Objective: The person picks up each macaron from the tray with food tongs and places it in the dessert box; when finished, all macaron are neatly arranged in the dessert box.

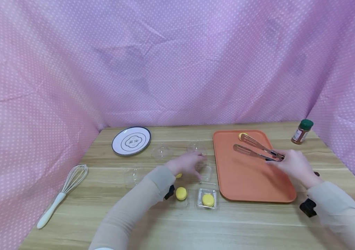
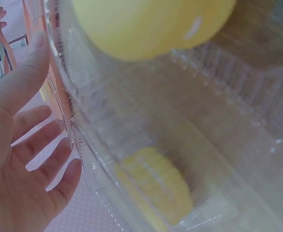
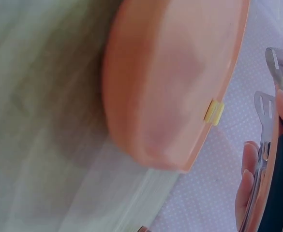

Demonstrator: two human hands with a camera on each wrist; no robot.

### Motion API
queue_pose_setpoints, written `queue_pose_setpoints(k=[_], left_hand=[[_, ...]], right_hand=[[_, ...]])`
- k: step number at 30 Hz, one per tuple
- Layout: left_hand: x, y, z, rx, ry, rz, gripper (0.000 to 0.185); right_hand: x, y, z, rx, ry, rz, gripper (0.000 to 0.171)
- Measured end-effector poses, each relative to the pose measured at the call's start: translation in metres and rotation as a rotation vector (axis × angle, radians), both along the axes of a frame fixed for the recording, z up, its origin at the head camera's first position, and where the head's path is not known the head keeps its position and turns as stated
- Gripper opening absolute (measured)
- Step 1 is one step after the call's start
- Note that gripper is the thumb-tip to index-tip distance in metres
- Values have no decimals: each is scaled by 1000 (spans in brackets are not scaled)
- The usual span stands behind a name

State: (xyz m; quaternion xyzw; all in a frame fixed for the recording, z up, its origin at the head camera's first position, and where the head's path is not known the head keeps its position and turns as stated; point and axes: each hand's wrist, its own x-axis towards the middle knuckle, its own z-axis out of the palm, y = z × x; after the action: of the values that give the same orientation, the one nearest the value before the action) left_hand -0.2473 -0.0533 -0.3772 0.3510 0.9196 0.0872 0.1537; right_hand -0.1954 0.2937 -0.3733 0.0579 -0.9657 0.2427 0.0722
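My right hand (image 1: pixel 293 166) grips the tongs (image 1: pixel 255 148) over the orange tray (image 1: pixel 252 180) at frame right; my left hand (image 1: pixel 188 165), fingers spread, hovers among clear plastic cases (image 1: pixel 207 199) mid-counter.

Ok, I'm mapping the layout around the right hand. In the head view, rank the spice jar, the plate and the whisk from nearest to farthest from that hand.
From the right hand, which grips the tongs:
1. Spice jar, just beyond it at the table's back right.
2. Plate, across the table at the back left.
3. Whisk, at the far left edge.
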Motion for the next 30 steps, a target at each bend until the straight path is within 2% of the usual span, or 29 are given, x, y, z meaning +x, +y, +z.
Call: queue_pose_setpoints(k=[3, 9, 13, 24, 30], left_hand=[[0, 0, -1, 3, 1, 15, 84], [1, 1, -3, 5, 17, 35, 81], [1, 1, -3, 17, 8, 47, 80], [2, 2, -4, 2, 19, 48, 80], [3, 3, -3, 0, 12, 52, 80]], right_hand=[[-6, 2, 0, -4, -25, -18, 59], [-20, 7, -3, -23, 4, -33, 56], [-29, 11, -6, -36, -17, -55, 59], [-47, 17, -3, 36, -75, -85, 68], [-55, 15, 1, 57, -86, -60, 61]])
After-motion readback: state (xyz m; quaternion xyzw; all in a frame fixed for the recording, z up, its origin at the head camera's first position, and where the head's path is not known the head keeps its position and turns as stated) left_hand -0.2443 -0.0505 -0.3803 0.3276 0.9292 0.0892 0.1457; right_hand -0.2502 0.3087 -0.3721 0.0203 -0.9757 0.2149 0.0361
